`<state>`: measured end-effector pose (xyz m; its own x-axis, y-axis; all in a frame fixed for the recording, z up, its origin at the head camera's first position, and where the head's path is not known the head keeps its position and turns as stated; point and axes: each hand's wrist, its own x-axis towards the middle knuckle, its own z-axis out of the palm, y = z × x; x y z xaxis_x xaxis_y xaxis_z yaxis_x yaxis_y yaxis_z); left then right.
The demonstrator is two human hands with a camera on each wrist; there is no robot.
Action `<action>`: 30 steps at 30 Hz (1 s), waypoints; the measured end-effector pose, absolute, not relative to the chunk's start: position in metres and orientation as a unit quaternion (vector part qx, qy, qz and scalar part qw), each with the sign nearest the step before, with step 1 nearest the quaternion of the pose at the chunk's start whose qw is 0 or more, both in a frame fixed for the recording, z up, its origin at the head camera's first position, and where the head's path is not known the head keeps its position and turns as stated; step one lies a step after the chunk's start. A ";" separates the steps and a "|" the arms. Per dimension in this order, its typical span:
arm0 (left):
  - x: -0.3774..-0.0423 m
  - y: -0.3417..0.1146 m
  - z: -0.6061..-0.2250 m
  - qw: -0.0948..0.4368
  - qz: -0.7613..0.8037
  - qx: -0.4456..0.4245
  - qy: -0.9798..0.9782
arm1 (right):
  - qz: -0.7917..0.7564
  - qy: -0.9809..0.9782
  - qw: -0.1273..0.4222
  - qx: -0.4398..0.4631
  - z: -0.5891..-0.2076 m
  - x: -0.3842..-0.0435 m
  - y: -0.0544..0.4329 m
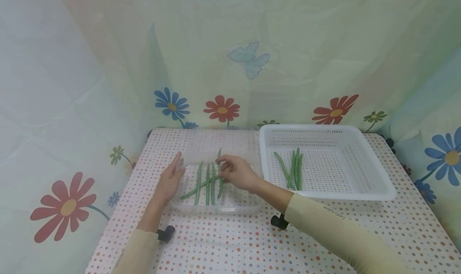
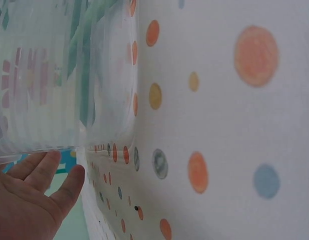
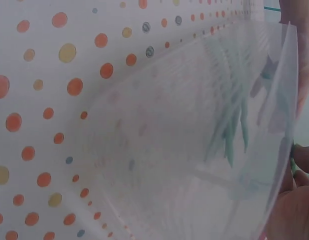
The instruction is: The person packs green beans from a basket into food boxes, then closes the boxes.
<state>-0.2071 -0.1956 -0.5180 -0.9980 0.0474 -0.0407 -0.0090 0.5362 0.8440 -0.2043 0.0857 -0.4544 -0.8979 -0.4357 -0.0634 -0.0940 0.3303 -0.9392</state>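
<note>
A clear plastic container (image 1: 219, 209) with its see-through lid (image 1: 230, 135) folded back stands on the table. Inside lie several green beans (image 1: 198, 184), mostly lengthwise, with one slanting across. Over the container's right part, my right hand (image 1: 237, 173) pinches a green bean (image 1: 220, 189) between thumb and fingers. The right wrist view shows the container wall (image 3: 154, 145) in front, with that hand (image 3: 294, 205) partly hidden behind it. My left hand (image 1: 170, 180) is at the container's left side, fingers extended; in the left wrist view its fingertips (image 2: 50, 162) are right at the wall.
A white perforated plastic basket (image 1: 381, 182) stands to the right of the container, with several more green beans (image 1: 297, 170) in its left part. A dotted cloth (image 1: 223, 246) covers the table. A flowered curtain (image 1: 201, 57) hangs behind it and at both sides.
</note>
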 end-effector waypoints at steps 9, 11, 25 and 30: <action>-0.207 -0.195 -0.517 0.034 0.478 0.006 0.878 | -0.549 0.805 0.158 -0.161 -0.466 -0.205 0.084; -0.206 -0.195 -0.516 0.037 0.477 0.004 0.878 | -0.548 0.807 0.157 -0.156 -0.468 -0.206 0.083; -0.206 -0.195 -0.515 0.038 0.477 0.006 0.878 | -0.488 0.839 0.144 -0.192 -0.488 -0.210 0.073; -0.207 -0.195 -0.516 0.035 0.477 0.010 0.878 | -0.481 0.843 0.147 -0.192 -0.489 -0.209 0.072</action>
<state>-0.2069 -0.1951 -0.5156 -0.9974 0.0501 -0.0523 -0.0167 0.5442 0.8388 -0.2092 0.0725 -0.4893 -0.8830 -0.4652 -0.0624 -0.1830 0.4636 -0.8670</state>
